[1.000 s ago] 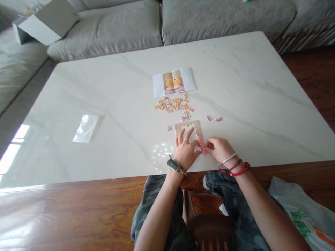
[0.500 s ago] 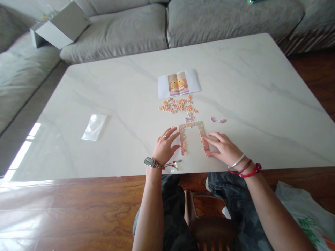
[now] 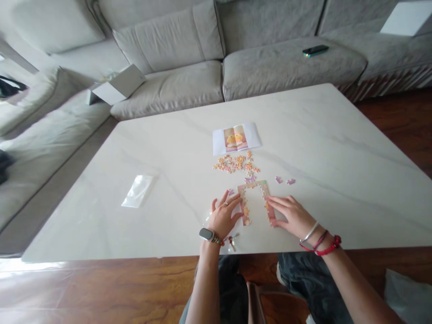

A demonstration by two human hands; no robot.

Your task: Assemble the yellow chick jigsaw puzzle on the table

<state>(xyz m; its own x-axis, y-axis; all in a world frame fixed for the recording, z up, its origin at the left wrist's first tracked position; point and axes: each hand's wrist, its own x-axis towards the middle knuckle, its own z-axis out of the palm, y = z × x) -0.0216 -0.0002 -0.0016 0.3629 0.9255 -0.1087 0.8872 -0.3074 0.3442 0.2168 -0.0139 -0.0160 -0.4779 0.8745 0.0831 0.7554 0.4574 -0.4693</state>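
A partly joined jigsaw frame (image 3: 255, 200), an arch of pink and orange pieces, lies near the front of the white marble table (image 3: 337, 148). My left hand (image 3: 223, 216) rests flat on the table against the frame's left leg, fingers spread, holding nothing. My right hand (image 3: 292, 215) lies flat with its fingertips touching the frame's right leg. A heap of loose puzzle pieces (image 3: 236, 163) sits just beyond the frame. Behind the heap is a reference picture (image 3: 236, 138) of a yellow character.
Two stray pieces (image 3: 284, 181) lie right of the frame and one piece (image 3: 231, 191) left of it. A clear plastic bag (image 3: 138, 191) lies at the left. A grey sofa (image 3: 216, 67) with a phone (image 3: 315, 50) and a white box (image 3: 116, 85) stands behind.
Both hands came off the frame's lower right corner and spread apart to its two sides. The head lifted, so more of the sofa shows.
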